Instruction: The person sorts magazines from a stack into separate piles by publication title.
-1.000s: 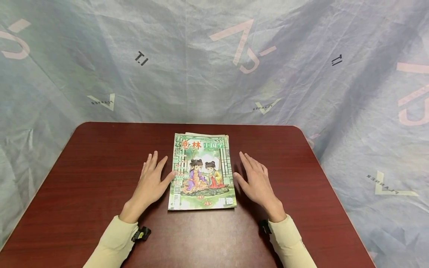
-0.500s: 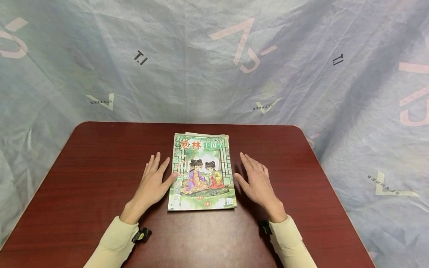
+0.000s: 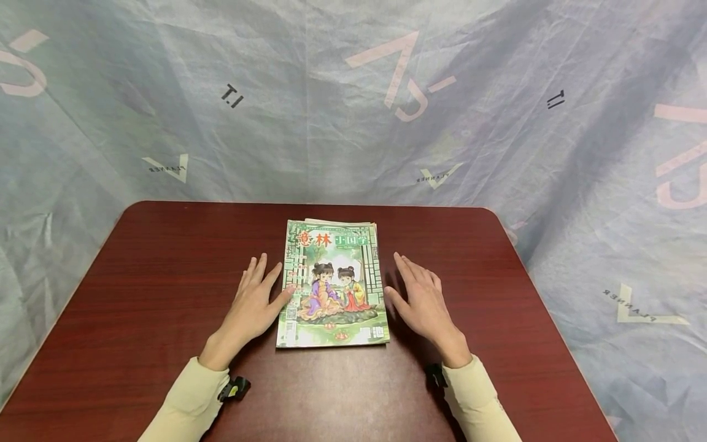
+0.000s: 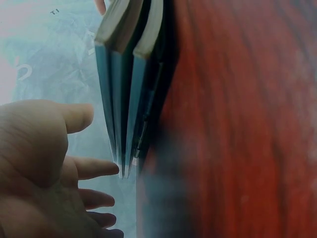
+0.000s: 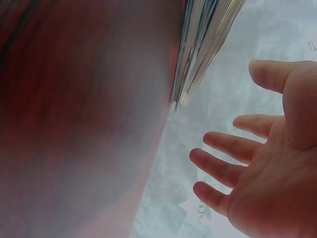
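Observation:
A stack of magazines (image 3: 337, 319) lies near the middle of the table, its top cover green with two cartoon figures and Chinese lettering. At its left edge is my left hand (image 3: 251, 307), fingers straight and spread. The thumb overlaps the cover's edge in the head view; contact is hard to tell. My right hand (image 3: 424, 307) is beside the right edge, thumb toward the stack, holding nothing. Several spines of the stack (image 4: 119, 84) show in the left wrist view, with a gap between the upper ones and the lowest. Page edges (image 5: 203, 44) appear in the right wrist view.
The dark red wooden table (image 3: 143, 276) has rounded far corners. Behind and around it hangs a grey printed cloth (image 3: 309, 123). Black straps (image 3: 234, 388) sit at both wrists, by the cream sleeves (image 3: 190, 393).
My left hand has shifted slightly right and nearer, bringing its thumb further over the stack's left edge. The right hand and the magazines stay almost where they were.

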`<action>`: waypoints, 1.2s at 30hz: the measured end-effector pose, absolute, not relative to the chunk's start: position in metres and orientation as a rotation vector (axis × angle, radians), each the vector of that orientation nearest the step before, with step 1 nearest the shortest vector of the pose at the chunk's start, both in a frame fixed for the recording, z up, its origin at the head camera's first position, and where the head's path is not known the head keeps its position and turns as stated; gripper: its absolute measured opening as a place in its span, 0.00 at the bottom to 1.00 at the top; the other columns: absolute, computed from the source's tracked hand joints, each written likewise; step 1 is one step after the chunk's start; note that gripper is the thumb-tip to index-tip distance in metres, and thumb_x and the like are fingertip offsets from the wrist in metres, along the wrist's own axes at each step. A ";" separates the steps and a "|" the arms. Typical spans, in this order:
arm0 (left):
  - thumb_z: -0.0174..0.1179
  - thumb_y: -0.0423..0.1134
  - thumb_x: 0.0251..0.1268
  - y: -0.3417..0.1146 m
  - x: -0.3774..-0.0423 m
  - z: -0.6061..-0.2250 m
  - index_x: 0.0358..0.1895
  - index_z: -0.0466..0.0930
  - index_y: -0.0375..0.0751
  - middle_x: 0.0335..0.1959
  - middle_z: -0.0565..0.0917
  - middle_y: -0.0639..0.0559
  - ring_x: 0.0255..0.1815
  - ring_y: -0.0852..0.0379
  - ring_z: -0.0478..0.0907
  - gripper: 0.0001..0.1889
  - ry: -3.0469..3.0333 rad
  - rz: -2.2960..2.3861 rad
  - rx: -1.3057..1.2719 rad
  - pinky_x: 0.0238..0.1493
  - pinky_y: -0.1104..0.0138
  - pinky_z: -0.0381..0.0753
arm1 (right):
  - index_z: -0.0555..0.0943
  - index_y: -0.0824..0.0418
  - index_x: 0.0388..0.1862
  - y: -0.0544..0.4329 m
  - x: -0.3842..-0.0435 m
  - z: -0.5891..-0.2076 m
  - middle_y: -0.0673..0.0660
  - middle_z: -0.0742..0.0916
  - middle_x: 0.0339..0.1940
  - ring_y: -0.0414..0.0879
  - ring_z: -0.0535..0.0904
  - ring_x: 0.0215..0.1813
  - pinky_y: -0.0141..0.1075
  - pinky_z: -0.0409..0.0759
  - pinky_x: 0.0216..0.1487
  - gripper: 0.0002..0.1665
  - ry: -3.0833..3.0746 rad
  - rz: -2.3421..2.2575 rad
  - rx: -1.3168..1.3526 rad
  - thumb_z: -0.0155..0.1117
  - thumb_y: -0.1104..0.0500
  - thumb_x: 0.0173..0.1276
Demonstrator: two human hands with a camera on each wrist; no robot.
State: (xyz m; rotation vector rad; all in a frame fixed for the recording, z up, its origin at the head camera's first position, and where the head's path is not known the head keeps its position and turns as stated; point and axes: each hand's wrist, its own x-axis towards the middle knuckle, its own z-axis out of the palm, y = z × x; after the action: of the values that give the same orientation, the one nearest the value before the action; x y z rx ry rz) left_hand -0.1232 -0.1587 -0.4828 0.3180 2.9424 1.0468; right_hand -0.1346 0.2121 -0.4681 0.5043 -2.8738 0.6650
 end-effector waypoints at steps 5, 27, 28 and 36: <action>0.59 0.53 0.88 -0.158 -0.123 -0.483 0.85 0.64 0.27 0.90 0.47 0.24 0.91 0.24 0.38 0.38 2.939 1.042 0.331 0.87 0.32 0.41 | 0.65 0.62 0.90 0.211 -0.134 -0.469 0.68 0.74 0.85 0.67 0.71 0.82 0.71 0.62 0.78 0.45 -2.877 0.674 0.523 0.70 0.51 0.82; 0.56 0.53 0.90 -0.151 -0.121 -0.483 0.86 0.55 0.22 0.90 0.50 0.26 0.91 0.26 0.43 0.42 2.869 1.022 0.345 0.86 0.33 0.47 | 0.71 0.73 0.83 0.206 -0.130 -0.469 0.55 0.92 0.45 0.44 0.89 0.44 0.47 0.88 0.50 0.42 -2.992 1.108 0.655 0.75 0.56 0.79; 0.56 0.53 0.90 -0.151 -0.121 -0.483 0.86 0.54 0.22 0.90 0.50 0.26 0.91 0.26 0.43 0.42 2.866 1.023 0.345 0.86 0.33 0.48 | 0.72 0.73 0.82 0.206 -0.130 -0.469 0.54 0.92 0.43 0.42 0.88 0.42 0.45 0.87 0.48 0.41 -2.993 1.119 0.656 0.76 0.56 0.79; 0.56 0.51 0.90 -0.149 -0.121 -0.484 0.86 0.52 0.19 0.89 0.52 0.26 0.91 0.29 0.45 0.42 2.864 1.034 0.413 0.86 0.34 0.52 | 0.77 0.70 0.80 0.205 -0.128 -0.469 0.54 0.95 0.42 0.39 0.90 0.36 0.35 0.84 0.40 0.37 -2.980 1.208 0.619 0.76 0.56 0.79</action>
State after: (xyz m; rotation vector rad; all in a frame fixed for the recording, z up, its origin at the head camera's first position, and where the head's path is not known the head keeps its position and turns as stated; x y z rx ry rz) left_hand -0.1210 -0.1493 -0.4843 0.4127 2.8636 1.0344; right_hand -0.1285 0.2049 -0.4694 0.6192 -2.9800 1.2083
